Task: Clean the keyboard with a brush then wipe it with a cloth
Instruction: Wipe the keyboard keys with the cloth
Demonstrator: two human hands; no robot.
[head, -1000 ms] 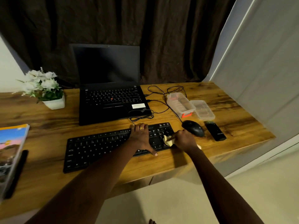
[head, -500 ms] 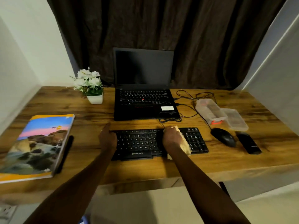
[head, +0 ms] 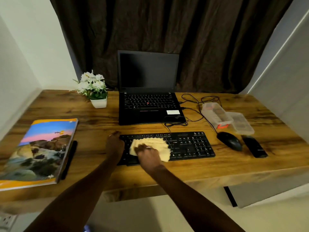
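- Found right hand (head: 148,154) palm-down on the cloth (head: 155,143), pressing it onto the keys; cannot tell through the blur whether the fingers pinch the fabric.
- Found left hand (head: 115,145) clasping the left end of the keyboard (head: 192,144), fingers curled over its far corner.
- Recorded the cloth as pale yellow and soft-piled, spread in a broad fan over the left-centre keys, its near corner reaching the keyboard's front edge.
- Recorded the keyboard as black and full-size, lying flat near the front edge of the wooden desk (head: 217,166), right half uncovered.
- Compared with half a second ago: cloth then bunched beneath the right hand at mid-keyboard, now opened out and further left; right hand now just beside the left hand; left hand's hold unchanged.
- Noted a mouse (head: 229,141) and a black device (head: 254,146) right of the keyboard, and a book (head: 41,148) to the left.
- Noted further back an open laptop (head: 147,104), screen dark, and a white-flowered potted plant (head: 95,89) left of it.
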